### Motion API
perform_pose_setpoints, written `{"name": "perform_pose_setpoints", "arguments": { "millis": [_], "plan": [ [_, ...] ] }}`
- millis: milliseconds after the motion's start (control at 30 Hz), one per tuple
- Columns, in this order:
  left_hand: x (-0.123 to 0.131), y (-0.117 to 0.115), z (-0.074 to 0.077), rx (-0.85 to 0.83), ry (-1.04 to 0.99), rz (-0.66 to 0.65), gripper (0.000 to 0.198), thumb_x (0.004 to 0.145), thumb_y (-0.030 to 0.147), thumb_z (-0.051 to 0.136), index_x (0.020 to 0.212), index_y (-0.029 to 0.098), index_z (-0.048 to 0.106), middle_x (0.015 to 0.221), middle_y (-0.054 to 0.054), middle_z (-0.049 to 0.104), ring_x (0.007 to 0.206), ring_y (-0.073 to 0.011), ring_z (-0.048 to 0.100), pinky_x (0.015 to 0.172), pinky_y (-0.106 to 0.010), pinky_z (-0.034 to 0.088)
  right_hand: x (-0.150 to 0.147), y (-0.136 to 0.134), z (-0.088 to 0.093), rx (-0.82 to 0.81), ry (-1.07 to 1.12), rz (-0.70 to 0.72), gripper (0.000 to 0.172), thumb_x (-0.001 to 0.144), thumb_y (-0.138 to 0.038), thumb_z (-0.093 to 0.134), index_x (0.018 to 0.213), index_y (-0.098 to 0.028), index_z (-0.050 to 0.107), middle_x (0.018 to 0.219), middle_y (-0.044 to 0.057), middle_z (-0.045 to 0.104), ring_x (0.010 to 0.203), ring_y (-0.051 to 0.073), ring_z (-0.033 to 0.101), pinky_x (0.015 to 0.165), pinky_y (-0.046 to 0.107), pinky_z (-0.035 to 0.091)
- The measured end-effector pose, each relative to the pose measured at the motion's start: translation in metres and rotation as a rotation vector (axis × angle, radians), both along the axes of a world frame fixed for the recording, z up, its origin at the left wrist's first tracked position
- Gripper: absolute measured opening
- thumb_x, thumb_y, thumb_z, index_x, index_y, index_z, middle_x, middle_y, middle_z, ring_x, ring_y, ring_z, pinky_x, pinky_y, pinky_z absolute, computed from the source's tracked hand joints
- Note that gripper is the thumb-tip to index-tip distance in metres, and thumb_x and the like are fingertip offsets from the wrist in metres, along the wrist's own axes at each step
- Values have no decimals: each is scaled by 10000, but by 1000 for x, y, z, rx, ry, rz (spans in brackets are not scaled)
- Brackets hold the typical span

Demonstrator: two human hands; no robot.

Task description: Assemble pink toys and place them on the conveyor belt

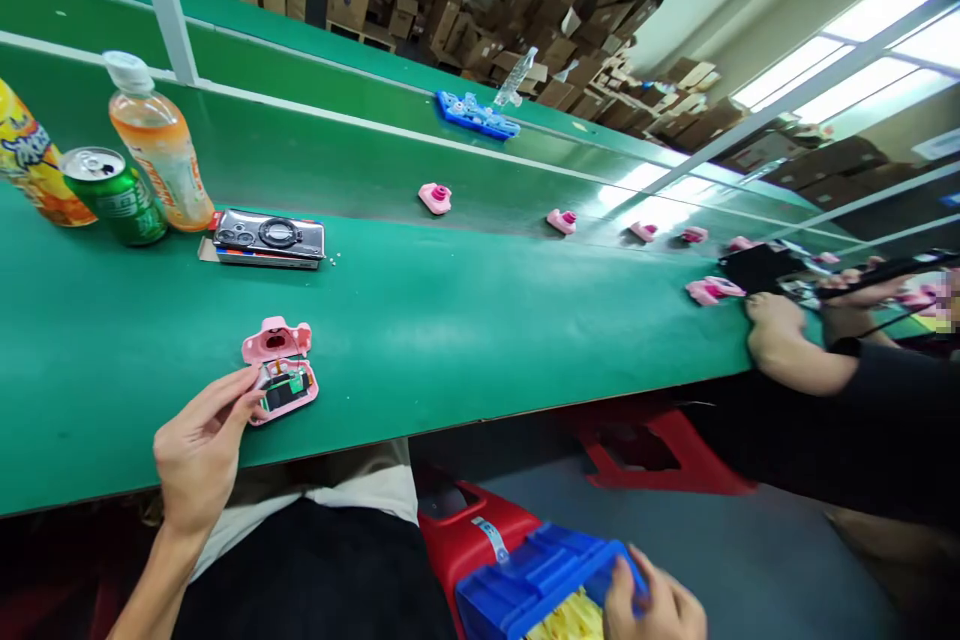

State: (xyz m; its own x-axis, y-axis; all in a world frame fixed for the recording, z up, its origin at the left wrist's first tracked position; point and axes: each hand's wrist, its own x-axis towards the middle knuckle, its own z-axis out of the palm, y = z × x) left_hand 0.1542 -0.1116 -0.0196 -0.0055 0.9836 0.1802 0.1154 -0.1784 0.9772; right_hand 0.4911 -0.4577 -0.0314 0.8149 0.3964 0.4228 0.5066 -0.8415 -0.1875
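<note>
the left hand [199,445] pinches the edge of the opened pink toy shell [279,345], its grip steadying it flat on the green counter [450,340], circuit board [285,388] facing up. the right hand [652,608] has its grip clenched on a blue bin [532,575] below the counter edge.

Fingers [241,398] on pink toy [283,375], perhaps camera

The worktop [465,320] wears smooth green matting with a faint sheen. The pink toy shell [280,370] looks like glossy plastic, the blue bin [536,575] ribbed plastic, the soda can [114,192] shiny metal.
</note>
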Motion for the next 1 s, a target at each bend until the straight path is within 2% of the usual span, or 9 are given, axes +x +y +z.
{"name": "perform_pose_setpoints", "arguments": {
  "millis": [67, 200, 267, 333, 533, 633, 767, 900, 1000],
  "plan": [
    [-1, -1, -4, 69, 59, -65, 145, 880, 297, 760, 1007, 250, 813, 1103, -35, 791, 742, -170, 740, 700, -292, 627, -10, 79, 28, 101, 43, 304, 297, 968, -475, 529, 1051, -265, 721, 1036, 158, 714, 814, 276, 712, 795, 418, 600],
    [-2, 0, -6, 244, 160, -176, 174, 913, 209, 717, 1060, 261, 793, 1129, -38, 782, 968, -203, 753, 856, -306, 617, -72, 234, 60, 106, 346, 1211, 248, 1009, -272, 589, 1246, -249, 660, 1245, 95, 713, 1107, 224, 702, 931, 378, 614],
    [-2, 0, -5, 341, 204, -190, 160, 914, 186, 712, 1043, 252, 781, 1122, -48, 766, 1021, -197, 736, 887, -289, 600, -103, 287, 65, 26, 404, 1530, 295, 1007, -223, 597, 1301, -238, 620, 1382, 105, 650, 1266, 217, 632, 1043, 401, 573],
    [-2, 0, -4, 408, 228, -186, 105, 907, 181, 720, 985, 240, 759, 1058, -47, 743, 989, -181, 725, 861, -265, 593, -124, 319, 66, -35, 426, 1725, 315, 992, -190, 614, 1305, -219, 602, 1396, 107, 644, 1293, 207, 614, 1079, 397, 552],
    [-2, 0, -3, 443, 276, -276, 84, 946, 154, 660, 978, 231, 667, 965, -33, 689, 925, -160, 694, 854, -260, 575, -133, 337, 76, -195, 408, 1886, 271, 1017, -179, 559, 1283, -164, 607, 1315, 105, 686, 1242, 185, 634, 1079, 360, 549],
    [-3, 0, -5, 461, 296, -324, 158, 954, 121, 638, 1058, 238, 659, 1027, -34, 695, 979, -152, 689, 895, -252, 561, -132, 331, 76, -218, 296, 1859, 216, 1038, -179, 514, 1196, -154, 660, 1209, 99, 728, 1130, 202, 672, 1006, 366, 583],
    [-3, 0, -6, 432, 284, -339, 215, 987, 78, 537, 1079, 235, 652, 1029, -42, 708, 994, -154, 689, 912, -272, 557, -135, 326, 67, -174, 259, 1831, 298, 1046, -101, 422, 1096, -189, 702, 1050, 50, 763, 999, 184, 690, 905, 325, 607],
    [-2, 2, -2, 341, 260, -289, 183, 982, 91, 546, 1049, 224, 654, 1033, -46, 700, 962, -152, 688, 817, -246, 563, -141, 321, 60, -98, 284, 1774, 244, 1069, -232, 467, 1178, -169, 676, 1102, 83, 757, 1032, 213, 673, 910, 373, 616],
    [-2, 3, 1, 273, 247, -294, 172, 984, 105, 551, 1049, 224, 659, 1041, -39, 698, 940, -141, 683, 742, -211, 546, -146, 319, 57, -65, 197, 1753, 217, 1061, -212, 489, 1153, -175, 682, 1096, 90, 765, 1023, 229, 692, 903, 395, 622]
  ]
}}
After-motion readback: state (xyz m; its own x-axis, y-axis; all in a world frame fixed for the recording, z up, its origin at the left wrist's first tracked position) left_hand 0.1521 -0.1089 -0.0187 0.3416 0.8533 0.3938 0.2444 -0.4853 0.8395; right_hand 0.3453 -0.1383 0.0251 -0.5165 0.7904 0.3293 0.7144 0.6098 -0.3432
